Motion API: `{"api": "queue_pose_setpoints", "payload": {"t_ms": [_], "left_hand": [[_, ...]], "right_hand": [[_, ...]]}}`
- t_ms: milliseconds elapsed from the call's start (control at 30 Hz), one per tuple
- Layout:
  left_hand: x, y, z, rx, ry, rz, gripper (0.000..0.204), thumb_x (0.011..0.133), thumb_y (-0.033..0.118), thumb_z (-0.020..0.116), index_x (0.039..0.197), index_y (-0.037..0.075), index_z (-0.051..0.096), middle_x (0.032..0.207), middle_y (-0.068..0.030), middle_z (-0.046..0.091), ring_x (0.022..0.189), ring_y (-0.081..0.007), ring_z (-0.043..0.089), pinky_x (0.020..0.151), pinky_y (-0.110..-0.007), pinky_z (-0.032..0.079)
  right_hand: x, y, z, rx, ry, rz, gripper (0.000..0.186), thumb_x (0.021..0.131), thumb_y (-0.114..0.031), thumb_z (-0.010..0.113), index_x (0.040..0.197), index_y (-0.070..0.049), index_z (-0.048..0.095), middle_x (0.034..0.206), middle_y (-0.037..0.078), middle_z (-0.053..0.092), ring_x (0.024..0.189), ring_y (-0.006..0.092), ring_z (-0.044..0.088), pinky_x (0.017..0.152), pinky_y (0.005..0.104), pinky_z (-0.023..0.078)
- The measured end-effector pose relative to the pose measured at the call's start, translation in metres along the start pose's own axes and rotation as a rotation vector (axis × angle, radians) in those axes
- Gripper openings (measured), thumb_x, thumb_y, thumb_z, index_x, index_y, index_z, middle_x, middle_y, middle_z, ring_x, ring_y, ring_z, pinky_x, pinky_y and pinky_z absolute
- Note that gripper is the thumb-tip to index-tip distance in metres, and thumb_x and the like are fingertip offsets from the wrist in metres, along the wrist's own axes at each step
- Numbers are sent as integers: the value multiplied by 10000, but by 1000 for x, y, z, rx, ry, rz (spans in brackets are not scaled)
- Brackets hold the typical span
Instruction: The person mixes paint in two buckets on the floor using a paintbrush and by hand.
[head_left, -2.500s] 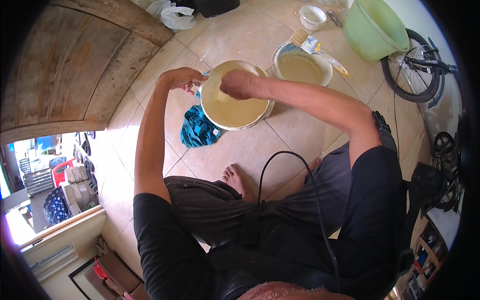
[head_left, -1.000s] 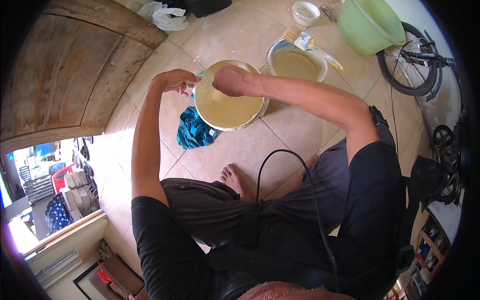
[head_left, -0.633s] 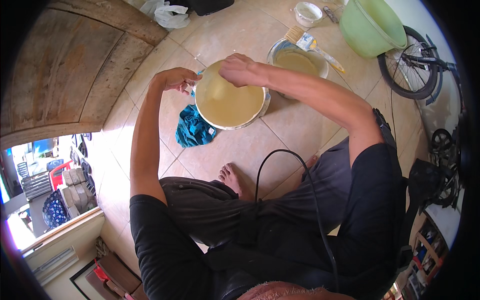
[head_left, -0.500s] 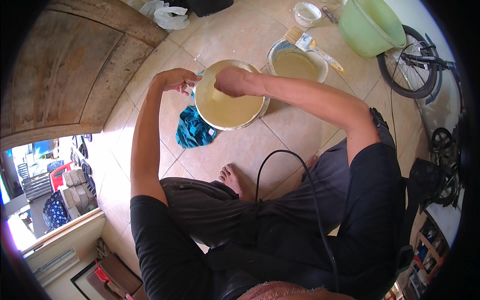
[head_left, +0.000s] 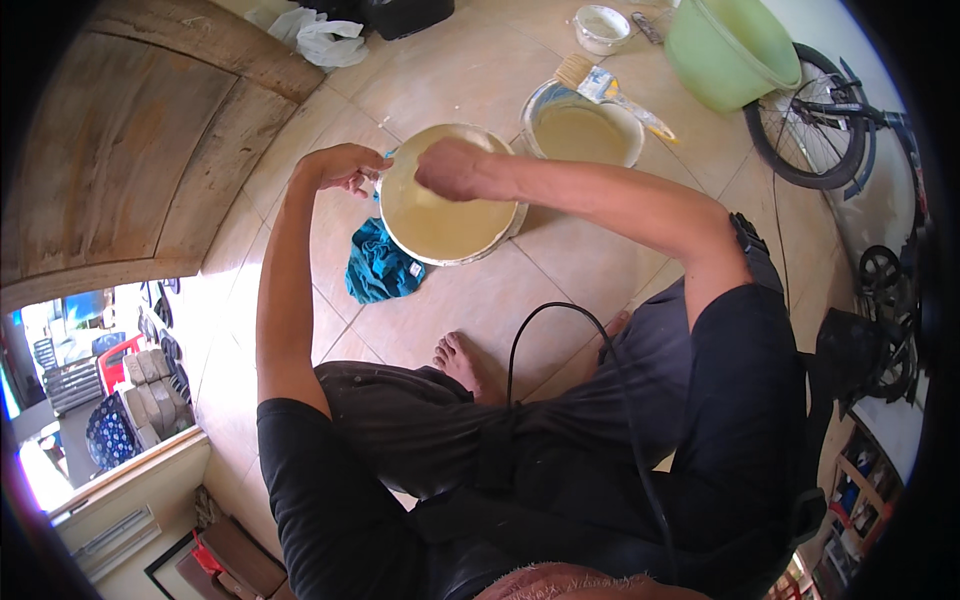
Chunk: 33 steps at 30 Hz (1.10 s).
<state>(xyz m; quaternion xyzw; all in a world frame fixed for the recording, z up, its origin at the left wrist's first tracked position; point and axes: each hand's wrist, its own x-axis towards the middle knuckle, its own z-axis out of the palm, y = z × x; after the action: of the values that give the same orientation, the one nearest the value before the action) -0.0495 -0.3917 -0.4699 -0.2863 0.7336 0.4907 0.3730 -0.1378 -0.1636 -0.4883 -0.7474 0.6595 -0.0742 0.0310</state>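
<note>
A large round bucket with a pale yellowish inside and a whitish, stained rim stands on the tiles in front of me, its mouth toward me. My left hand pinches its left rim, with the other fingers curled outside. Inside the mouth, near the upper left wall, is my right hand, closed in a fist. Whatever it holds is hidden beneath the fingers. A crumpled teal cloth lies against the bucket's lower left side.
Right behind the bucket, a smaller pail holds cream-coloured liquid, with a wide paintbrush across its rim. Farther off are a small white tub, a green basin and a bicycle wheel. A wooden panel fills the upper left.
The whole view has shifted slightly. My right hand is still inside the bucket, near the same wall, and my left hand stays at the rim.
</note>
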Motion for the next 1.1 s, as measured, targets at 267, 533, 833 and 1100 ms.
{"api": "queue_pose_setpoints", "payload": {"t_ms": [267,533,833,1100], "left_hand": [[-1,-4,0,-29,-4,4,283,924,366,617,896,85,598,764,30,526,574,-69,468,713,-334,542],[0,-4,0,-17,20,14,326,902,381,639,943,58,612,826,-17,566,546,-81,450,705,-348,548],[-1,-2,0,-19,5,15,415,867,395,679,1039,19,636,959,-82,621,552,-84,423,746,-364,545],[0,-6,-2,-56,-9,3,418,865,389,682,1059,22,633,980,-84,625,541,-82,410,755,-371,543]], "right_hand": [[-16,11,-15,-29,-258,-98,105,718,-121,624,741,-46,694,723,142,672,739,331,669,641,411,525],[-1,-1,5,67,-56,-36,106,695,-81,631,766,-41,698,746,161,678,734,326,669,649,421,527],[-15,27,-7,-10,-13,-26,68,673,-60,628,691,-25,684,732,164,666,720,324,662,622,420,513],[-6,4,5,105,-187,-119,102,710,-100,613,735,-67,706,761,156,682,744,291,683,652,410,522]]}}
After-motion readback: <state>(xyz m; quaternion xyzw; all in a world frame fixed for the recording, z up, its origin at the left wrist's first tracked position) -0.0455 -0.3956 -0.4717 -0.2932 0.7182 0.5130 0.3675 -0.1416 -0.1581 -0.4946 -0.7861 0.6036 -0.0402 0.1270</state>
